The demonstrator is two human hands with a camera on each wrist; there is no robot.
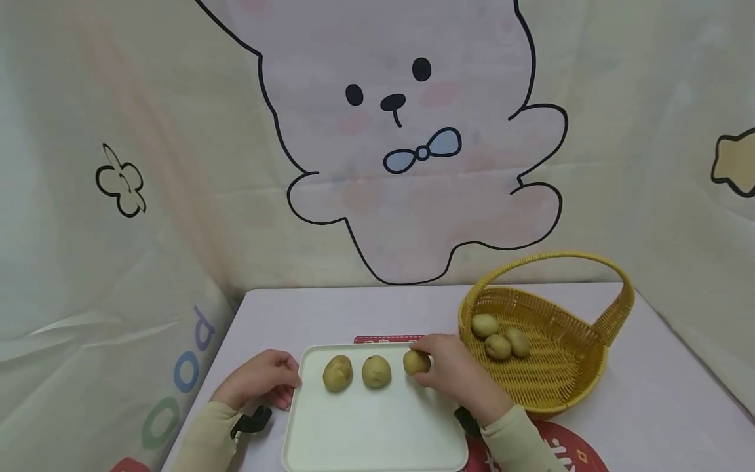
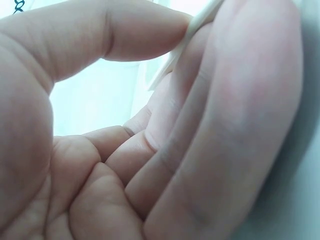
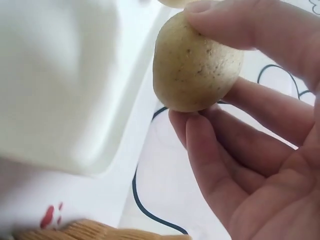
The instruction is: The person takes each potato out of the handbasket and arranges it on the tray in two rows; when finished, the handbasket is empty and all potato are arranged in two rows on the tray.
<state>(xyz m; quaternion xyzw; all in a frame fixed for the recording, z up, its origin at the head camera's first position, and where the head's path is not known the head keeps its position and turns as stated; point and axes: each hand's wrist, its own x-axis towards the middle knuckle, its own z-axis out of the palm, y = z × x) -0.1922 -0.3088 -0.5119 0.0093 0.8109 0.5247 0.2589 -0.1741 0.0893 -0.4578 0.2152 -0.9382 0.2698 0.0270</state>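
Note:
A small potato (image 3: 197, 65) is pinched between the thumb and fingertips of my right hand (image 1: 457, 373), over the back right part of the white tray (image 1: 377, 439). Two more potatoes lie side by side in the tray: a larger, longer one (image 1: 338, 373) on the left and a rounder one (image 1: 376, 372) in the middle. At the tray's left side my left hand (image 1: 265, 377) grips the rim. The left wrist view shows its thumb on one face of the tray edge (image 2: 172, 62) and curled fingers on the other.
Right of the tray stands a yellow wicker basket (image 1: 551, 387) with a tall arched handle. Three potatoes (image 1: 498, 346) sit in its left part. Red printed mats (image 1: 569, 446) show under the tray and basket. A curtain with a bear drawing hangs behind the white table (image 1: 283, 314).

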